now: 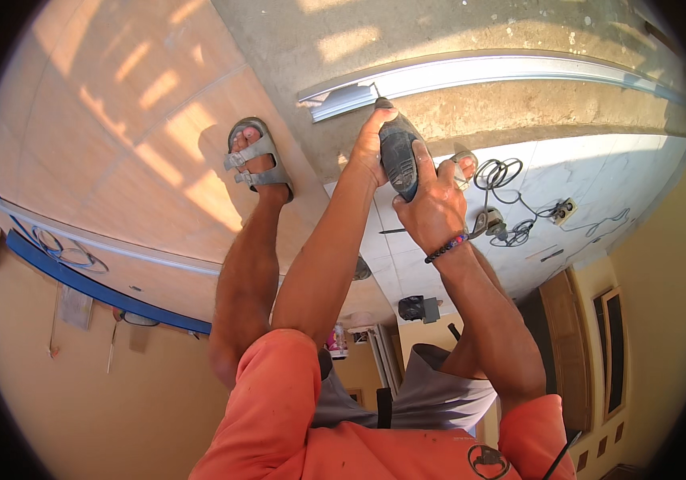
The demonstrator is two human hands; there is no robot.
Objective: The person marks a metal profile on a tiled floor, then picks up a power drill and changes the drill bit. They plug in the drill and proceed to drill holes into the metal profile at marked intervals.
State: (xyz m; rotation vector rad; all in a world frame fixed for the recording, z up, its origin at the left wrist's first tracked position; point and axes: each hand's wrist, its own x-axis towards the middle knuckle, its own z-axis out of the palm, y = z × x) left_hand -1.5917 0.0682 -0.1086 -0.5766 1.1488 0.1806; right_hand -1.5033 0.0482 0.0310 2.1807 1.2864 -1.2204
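Both my hands are closed around a dark power drill [398, 157] with a dusty, worn body. My left hand [369, 146] wraps the front part near the chuck. Farther back, my right hand [434, 202] grips the rear, fingers over the top. A thin bit points away from me, its tip over the near end of a long white metal profile [471, 77]. Whether the tip touches the metal I cannot tell. The profile lies on a rough concrete strip [455, 114], running off to the right.
A coiled black cable [500, 174] lies on white tiles at the right, near a socket block [564, 211]. My sandalled left foot [261, 160] stands on beige tiles. A long blue bar [103, 290] and loose blue cable [59, 246] run along the left wall.
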